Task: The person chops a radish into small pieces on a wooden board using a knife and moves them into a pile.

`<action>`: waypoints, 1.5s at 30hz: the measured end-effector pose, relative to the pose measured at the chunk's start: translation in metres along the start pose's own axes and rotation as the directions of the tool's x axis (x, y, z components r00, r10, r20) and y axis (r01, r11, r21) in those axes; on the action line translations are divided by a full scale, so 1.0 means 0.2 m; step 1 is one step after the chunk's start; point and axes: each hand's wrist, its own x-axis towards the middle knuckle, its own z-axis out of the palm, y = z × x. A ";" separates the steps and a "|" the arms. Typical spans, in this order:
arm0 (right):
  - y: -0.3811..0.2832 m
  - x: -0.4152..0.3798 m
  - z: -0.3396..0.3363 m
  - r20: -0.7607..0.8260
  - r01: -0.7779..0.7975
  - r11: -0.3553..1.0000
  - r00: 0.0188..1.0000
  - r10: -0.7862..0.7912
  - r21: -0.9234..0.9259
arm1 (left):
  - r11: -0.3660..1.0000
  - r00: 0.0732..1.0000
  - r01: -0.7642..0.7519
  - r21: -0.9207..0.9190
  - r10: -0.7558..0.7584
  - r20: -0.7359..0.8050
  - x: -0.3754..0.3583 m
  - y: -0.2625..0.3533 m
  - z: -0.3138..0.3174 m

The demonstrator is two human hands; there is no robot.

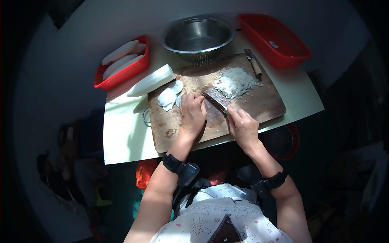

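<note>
My right hand (244, 127) is closed round the greenish handle of a knife (216, 102), whose blade points up and left over the wooden chopping board (259, 103). Close to the blade's tip, my left hand (192, 113) presses down on the board with bent fingers; what lies under them is hidden. White radish slices (167, 98) lie just left of those fingers. Beyond them, a thick peeled white radish (152, 81) rests across the board's left edge. A heap of finely chopped white radish (236, 82) sits on the board, past the knife.
A steel basin (198, 38) stands behind the board. At the left, a red basket (121, 82) holds several peeled white radishes. Another red basket (283, 58) is at the back right. A wooden-handled tool (255, 67), perhaps a peeler, lies on the board's right edge.
</note>
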 end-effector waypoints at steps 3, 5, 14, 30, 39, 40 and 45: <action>0.00 0.01 0.04 -0.011 0.009 1.000 1.000 -0.009 -0.027 | 1.000 0.999 -0.013 0.016 0.014 -0.044 0.00 -0.02 0.01; 0.01 0.02 0.05 0.001 -0.045 0.999 0.999 0.045 -0.005 | 1.000 0.999 0.019 0.004 -0.019 -0.033 0.01 -0.02 -0.01; -0.01 0.02 -0.06 0.101 -0.188 0.946 0.981 0.167 0.264 | 0.986 0.987 0.153 0.070 -0.156 0.042 0.11 -0.25 -0.33; 0.08 0.02 -0.01 0.001 -0.065 0.996 0.998 0.065 0.056 | 0.960 0.879 -0.274 0.057 0.225 0.421 0.12 -0.29 -0.37; 0.08 0.04 -0.02 -0.116 0.071 0.997 0.990 -0.076 -0.042 | 0.901 0.847 -0.434 0.028 0.397 0.355 0.11 -0.29 -0.35; 0.07 0.04 -0.01 -0.134 0.091 0.995 0.987 -0.094 -0.028 | 0.902 0.861 -0.432 0.025 0.404 0.309 0.09 -0.27 -0.36; 0.06 0.04 0.02 -0.081 0.095 0.994 0.992 -0.100 -0.054 | 0.885 0.856 -0.453 0.105 0.400 0.327 0.07 -0.23 -0.36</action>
